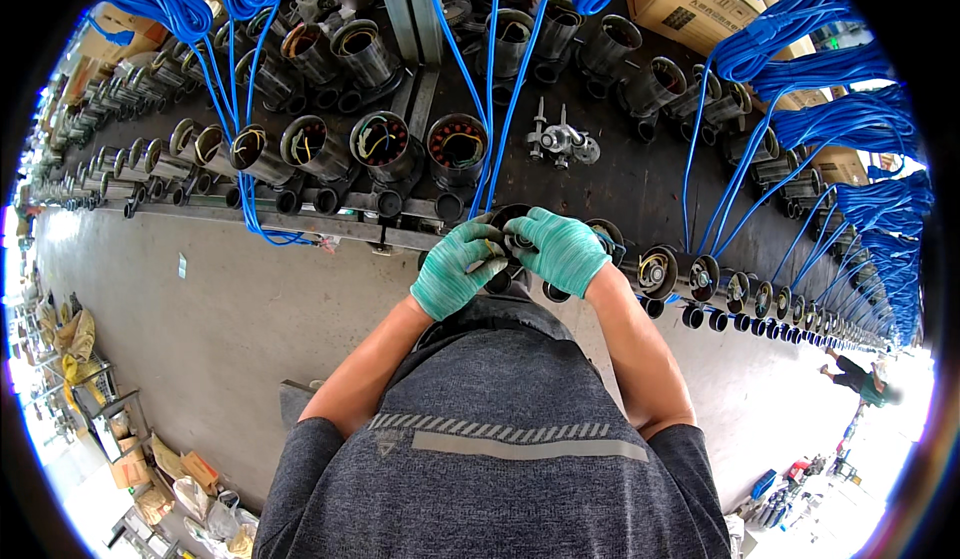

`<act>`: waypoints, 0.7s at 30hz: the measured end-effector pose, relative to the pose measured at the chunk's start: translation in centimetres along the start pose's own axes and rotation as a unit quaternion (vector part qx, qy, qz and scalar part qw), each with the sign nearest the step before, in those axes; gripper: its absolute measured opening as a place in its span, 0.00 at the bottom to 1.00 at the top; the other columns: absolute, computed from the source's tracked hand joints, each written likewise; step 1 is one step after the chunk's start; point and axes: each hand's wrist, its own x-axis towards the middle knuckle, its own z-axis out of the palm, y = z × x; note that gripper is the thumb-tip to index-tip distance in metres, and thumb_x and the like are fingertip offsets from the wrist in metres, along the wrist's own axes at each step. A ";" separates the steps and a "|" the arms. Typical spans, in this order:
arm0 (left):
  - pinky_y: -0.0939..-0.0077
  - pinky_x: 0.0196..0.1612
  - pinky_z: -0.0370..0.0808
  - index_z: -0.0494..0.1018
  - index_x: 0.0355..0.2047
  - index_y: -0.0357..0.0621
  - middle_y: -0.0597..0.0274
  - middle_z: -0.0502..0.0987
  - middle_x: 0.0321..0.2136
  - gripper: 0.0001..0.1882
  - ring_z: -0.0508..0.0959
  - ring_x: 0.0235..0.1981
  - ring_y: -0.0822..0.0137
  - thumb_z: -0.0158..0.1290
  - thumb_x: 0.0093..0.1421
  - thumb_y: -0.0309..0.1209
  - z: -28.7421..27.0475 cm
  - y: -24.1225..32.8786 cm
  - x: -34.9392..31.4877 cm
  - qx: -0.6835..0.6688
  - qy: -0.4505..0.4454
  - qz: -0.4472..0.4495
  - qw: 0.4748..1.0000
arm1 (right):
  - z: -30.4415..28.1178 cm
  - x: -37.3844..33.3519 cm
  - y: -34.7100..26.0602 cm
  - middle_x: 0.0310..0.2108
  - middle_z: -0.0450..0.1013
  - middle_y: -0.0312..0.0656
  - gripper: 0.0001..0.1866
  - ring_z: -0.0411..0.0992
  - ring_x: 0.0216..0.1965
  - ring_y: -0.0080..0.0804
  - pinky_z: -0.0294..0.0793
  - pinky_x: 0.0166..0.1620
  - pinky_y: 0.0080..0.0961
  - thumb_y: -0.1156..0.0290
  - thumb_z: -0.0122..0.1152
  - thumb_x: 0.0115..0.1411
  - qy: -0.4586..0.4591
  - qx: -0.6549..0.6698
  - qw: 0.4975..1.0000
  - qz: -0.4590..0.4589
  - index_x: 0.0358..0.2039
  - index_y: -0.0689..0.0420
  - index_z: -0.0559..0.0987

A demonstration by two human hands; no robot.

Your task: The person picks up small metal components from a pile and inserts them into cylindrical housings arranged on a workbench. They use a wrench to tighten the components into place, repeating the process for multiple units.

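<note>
Both my hands wear green knit gloves and meet at a dark round motor housing close to my body, at the front edge of the bench. My left hand is closed at its left side, fingers curled in; what they pinch is too small to make out. My right hand bends its fingers over the housing's rim and top from the right. The gloves hide most of this housing. Just left of it stands an open motor housing with red and dark windings inside. Grey metal fittings lie on the bench beyond my hands.
Rows of similar housings run along the dark bench to both sides. Coiled blue cables hang above, their ends dropping to the bench. Cardboard boxes stand behind. A shelf with bags is at left; another person is far right.
</note>
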 end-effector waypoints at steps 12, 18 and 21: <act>0.62 0.63 0.76 0.74 0.63 0.41 0.49 0.73 0.64 0.24 0.79 0.59 0.54 0.61 0.66 0.26 -1.4 -1.9 -0.9 -0.273 0.119 -0.099 0.949 | 1.5 -0.1 -0.9 0.52 0.74 0.51 0.30 0.79 0.49 0.54 0.82 0.52 0.43 0.70 0.73 0.57 0.050 0.014 0.998 0.024 0.60 0.58 0.77; 0.56 0.54 0.80 0.73 0.60 0.38 0.43 0.75 0.58 0.22 0.81 0.50 0.41 0.56 0.66 0.26 -1.9 -11.2 -1.5 0.246 -0.098 -0.115 0.957 | 2.3 -0.5 -0.3 0.55 0.72 0.54 0.34 0.75 0.54 0.54 0.79 0.59 0.42 0.69 0.70 0.55 0.066 0.030 0.997 0.022 0.62 0.63 0.73; 0.50 0.52 0.80 0.74 0.55 0.38 0.43 0.76 0.55 0.18 0.81 0.50 0.39 0.56 0.64 0.25 -1.3 -11.2 -0.1 0.284 -0.169 -0.165 0.929 | 2.0 -0.7 -0.6 0.57 0.72 0.54 0.36 0.75 0.56 0.55 0.79 0.60 0.43 0.67 0.71 0.56 0.053 0.036 0.998 0.018 0.65 0.62 0.72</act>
